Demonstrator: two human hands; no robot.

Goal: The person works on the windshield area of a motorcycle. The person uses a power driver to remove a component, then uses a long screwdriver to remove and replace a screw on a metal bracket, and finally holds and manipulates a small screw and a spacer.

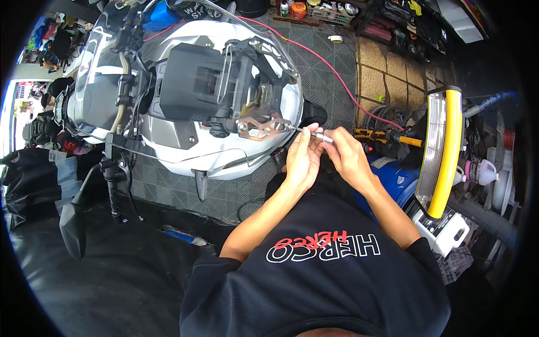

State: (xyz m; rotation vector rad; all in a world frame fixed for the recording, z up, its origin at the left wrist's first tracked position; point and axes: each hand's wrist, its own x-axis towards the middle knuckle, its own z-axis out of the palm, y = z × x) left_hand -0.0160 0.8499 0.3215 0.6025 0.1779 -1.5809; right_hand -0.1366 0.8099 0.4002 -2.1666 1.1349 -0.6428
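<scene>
The white front of a motorcycle (224, 160) fills the upper left. On its nose sits a bronze-toned cut-out metal bracket (261, 130), beneath a clear windscreen (281, 53). A slim screwdriver (321, 136) with a silvery handle reaches from my hands to the bracket's right end. My left hand (303, 157) is closed, thumb and fingertips around the tool's front part. With its fingers closed too, my right hand (349, 157) pinches the handle's rear end. The fastener at the tip is too small to make out.
To my right stands an upright yellow-framed lamp (449, 151), beside a blue drum (393, 182) and jugs (482, 171). A red hose (331, 66) crosses the tiled floor. A mirror (73, 229) hangs off the handlebar (122, 84) at left. Shelves with bottles line the far side.
</scene>
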